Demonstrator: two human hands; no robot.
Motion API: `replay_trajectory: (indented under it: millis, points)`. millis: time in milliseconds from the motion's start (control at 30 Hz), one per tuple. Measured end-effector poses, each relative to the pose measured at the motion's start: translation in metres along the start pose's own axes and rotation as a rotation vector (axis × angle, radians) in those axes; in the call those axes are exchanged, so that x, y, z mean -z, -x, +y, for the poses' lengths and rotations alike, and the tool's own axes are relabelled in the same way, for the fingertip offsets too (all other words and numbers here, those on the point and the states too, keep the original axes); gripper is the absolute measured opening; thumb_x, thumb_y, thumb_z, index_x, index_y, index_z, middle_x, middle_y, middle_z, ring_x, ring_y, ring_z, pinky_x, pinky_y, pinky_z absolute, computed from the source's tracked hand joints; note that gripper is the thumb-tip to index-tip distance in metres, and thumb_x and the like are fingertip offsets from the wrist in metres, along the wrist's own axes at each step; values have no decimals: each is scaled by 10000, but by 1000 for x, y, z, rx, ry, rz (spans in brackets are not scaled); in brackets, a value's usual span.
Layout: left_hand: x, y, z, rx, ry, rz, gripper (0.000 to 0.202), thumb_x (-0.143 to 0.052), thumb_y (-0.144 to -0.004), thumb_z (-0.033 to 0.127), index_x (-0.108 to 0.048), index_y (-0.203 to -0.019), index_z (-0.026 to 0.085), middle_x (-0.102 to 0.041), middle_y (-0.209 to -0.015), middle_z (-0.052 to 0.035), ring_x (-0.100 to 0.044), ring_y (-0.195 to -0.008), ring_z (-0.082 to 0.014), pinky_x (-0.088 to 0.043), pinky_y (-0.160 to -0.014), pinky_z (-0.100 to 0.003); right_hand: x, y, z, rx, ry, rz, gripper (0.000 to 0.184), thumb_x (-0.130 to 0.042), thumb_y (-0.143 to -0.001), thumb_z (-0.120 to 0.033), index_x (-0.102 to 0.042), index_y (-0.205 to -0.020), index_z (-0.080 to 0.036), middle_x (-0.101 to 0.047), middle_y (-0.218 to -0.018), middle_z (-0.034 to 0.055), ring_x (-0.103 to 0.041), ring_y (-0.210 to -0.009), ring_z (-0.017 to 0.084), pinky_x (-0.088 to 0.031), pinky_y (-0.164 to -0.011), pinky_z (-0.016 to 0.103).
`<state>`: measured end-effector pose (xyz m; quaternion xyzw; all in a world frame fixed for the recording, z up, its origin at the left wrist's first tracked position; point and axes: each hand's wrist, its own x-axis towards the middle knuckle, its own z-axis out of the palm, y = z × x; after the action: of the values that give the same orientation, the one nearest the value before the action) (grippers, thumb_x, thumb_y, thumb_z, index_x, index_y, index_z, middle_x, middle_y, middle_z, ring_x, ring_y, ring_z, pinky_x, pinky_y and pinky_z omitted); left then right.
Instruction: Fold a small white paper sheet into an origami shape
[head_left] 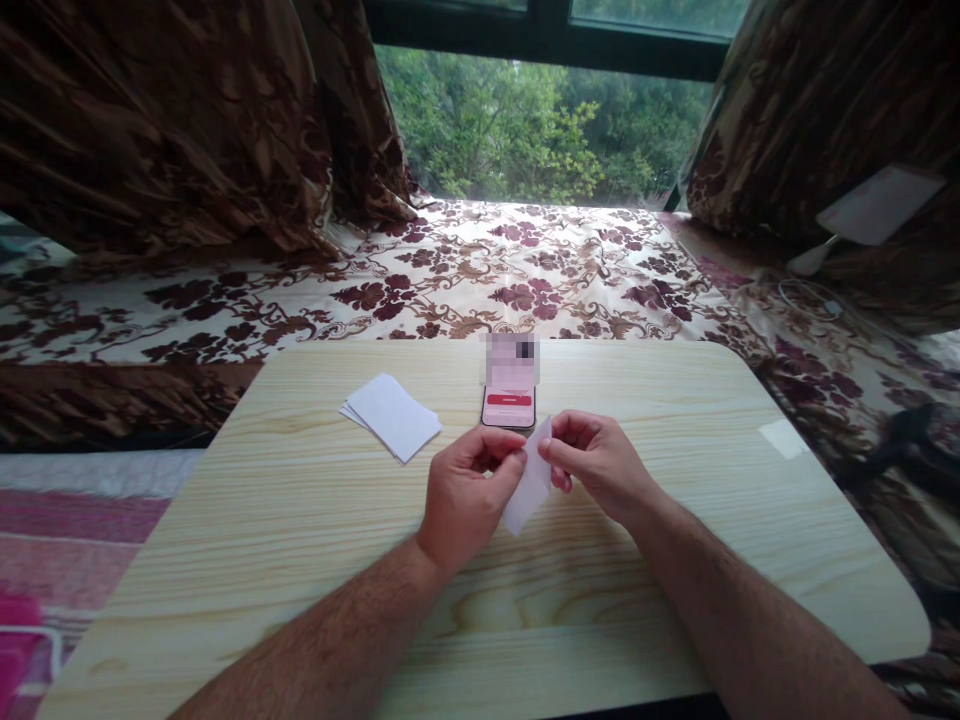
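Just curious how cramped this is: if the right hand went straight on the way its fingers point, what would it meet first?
First the paper at its fingertips; just past that, probably the left hand, which faces the right hand. Exact depth is unclear.

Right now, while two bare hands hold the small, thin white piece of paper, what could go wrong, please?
The small, thin white piece of paper is pinched between the bare left hand and the bare right hand, so an uneven pull might crease or tear it.

The black-edged smartphone with a lit pink screen lies just beyond the fingers; a knuckle could nudge it.

The loose stack of white rectangular sheets is not squared, so a brush might scatter it.
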<state>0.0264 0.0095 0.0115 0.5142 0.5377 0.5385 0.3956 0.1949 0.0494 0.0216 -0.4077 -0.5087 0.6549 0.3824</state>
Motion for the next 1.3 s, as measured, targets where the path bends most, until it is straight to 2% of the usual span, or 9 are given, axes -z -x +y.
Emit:
replay_trajectory:
  millis: [733,1300]
  points:
    - [0,-1,-3,31,38,-22,94,-713,-794,230,-724,-860,165,-717,-769,-24,-618,-642,-115,-494,-584,-204,-1,1,0,8,18,29,213,-752,-785,-320,-608,-748,-167,-595,-512,-35,-504,-416,77,-399,-413,184]
    - [-3,-6,0,79,102,-31,100,-734,-744,223,-728,-816,154,-715,-730,-20,-625,-631,-121,-501,-573,-210,-3,-2,-2,17,34,59,259,-759,-750,-319,-554,-683,-177,-571,-459,-47,-486,-389,77,-368,-400,186]
